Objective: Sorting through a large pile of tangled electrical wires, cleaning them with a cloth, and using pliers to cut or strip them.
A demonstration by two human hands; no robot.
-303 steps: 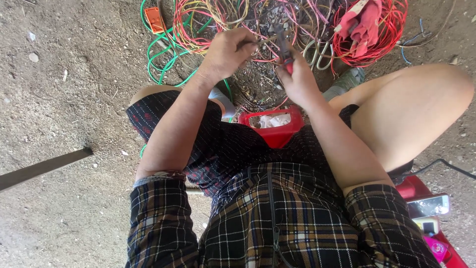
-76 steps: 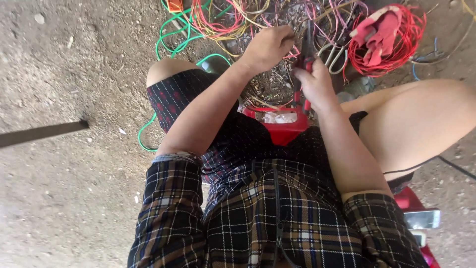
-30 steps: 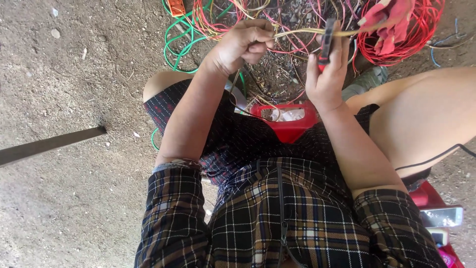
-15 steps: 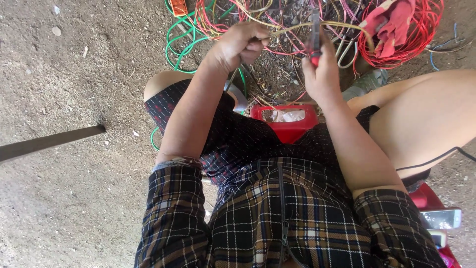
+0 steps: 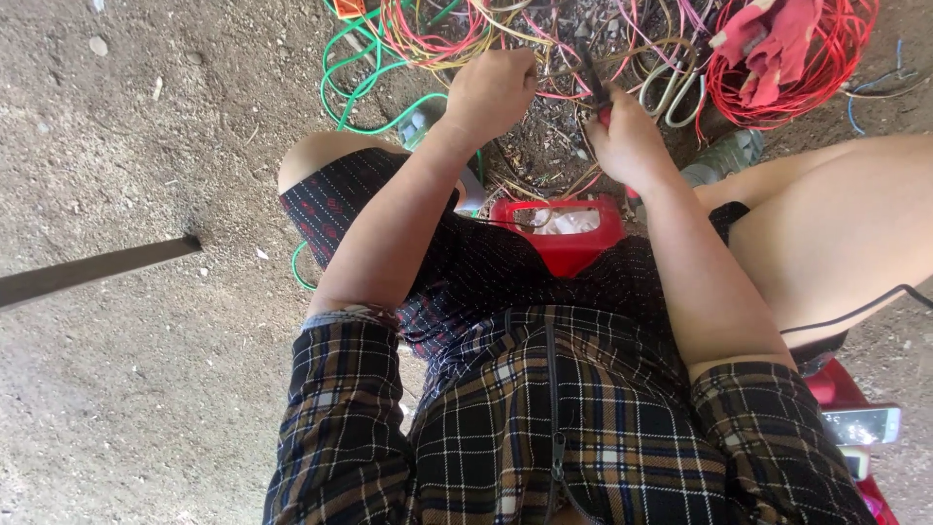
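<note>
My left hand (image 5: 491,89) fisted around pale wire (image 5: 559,76), strand stretching across to right hand (image 5: 627,141). Right hand clamped on dark red-handled cutter (image 5: 595,86), tip at wire. Both forearms reach forward over knees. Wire tangle (image 5: 544,39) just beyond; red tub (image 5: 564,226) below hands.

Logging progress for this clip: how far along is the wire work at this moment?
Done: nothing clearly finished shows; what lies in the red container is unclear. In hand: the left hand grips wire strands while the right hand holds a dark, red-handled tool against them. Left: a big tangle of coloured wires, green cable and a red coil lie unsorted on the ground.
</note>
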